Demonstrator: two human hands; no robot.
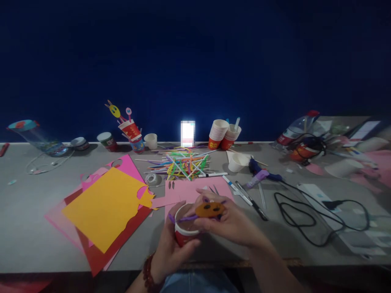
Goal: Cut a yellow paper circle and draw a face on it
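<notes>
A red and white paper cup (185,238) sits in my left hand (172,252), whose fingers wrap round its side; a beaded bracelet is on that wrist. My right hand (235,224) pinches an orange paper face (210,209) with two dark eye spots above the cup's right rim. From the face a purple pipe cleaner (187,219) runs left across the cup's mouth. Its far tip reaches the left rim, and I cannot tell if it is fixed there. Behind my hands lies a pink paper sheet (183,189), with two dark oval pieces on its left corner.
Colored paper sheets (100,207) overlap on the left. Several pipe cleaners (186,162) are heaped at the center back, near a tape roll (151,179). Markers (238,190), a glue gun (264,171) and a looping black cable (284,215) lie right. Stacked cups (218,134) stand at the wall.
</notes>
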